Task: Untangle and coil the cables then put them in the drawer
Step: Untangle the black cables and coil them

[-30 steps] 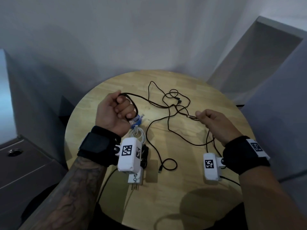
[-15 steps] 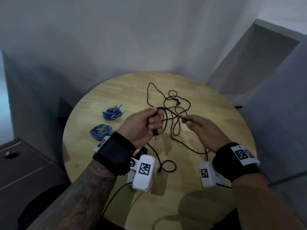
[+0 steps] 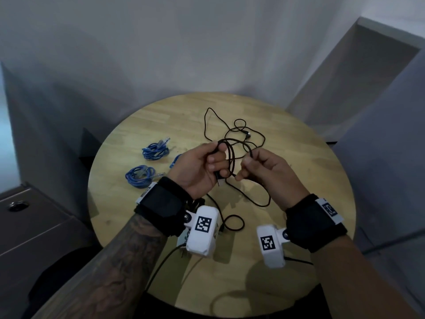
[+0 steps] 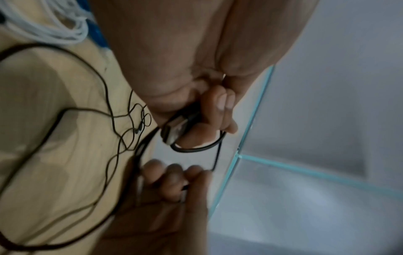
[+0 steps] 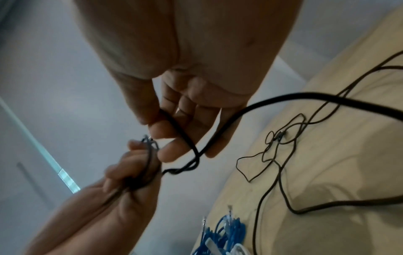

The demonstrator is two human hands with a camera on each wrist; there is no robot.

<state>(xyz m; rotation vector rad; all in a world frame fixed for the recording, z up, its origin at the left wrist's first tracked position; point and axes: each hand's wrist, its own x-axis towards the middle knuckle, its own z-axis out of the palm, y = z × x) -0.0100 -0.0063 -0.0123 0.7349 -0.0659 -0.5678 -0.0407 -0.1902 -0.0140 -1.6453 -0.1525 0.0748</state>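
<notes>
The left hand (image 3: 197, 168) held its grip closed around several loops of the black cable (image 3: 232, 162), with the fingers curled over them; in the left wrist view the cable's plug (image 4: 176, 128) stuck out between thumb and fingers. The right hand (image 3: 271, 173) was just beside it, and its grip pinched the same black cable between thumb and forefinger, while the other fingers were loosely bent. Both hands were raised above the round wooden counter (image 3: 310, 180). From the right hand the cable hung down and lay on the counter in a long curve toward the person. Behind the hands a thinner black cable (image 3: 239, 130) lay in a loose tangle on the counter. To the left of the hands were three blue cables (image 3: 155, 150), each in a small bundle; one was partly hidden by the left hand. A white cable (image 4: 54, 29) lay near them, seen only in the wrist views. Each wrist carried a black strap with a white camera box (image 3: 202, 231).
</notes>
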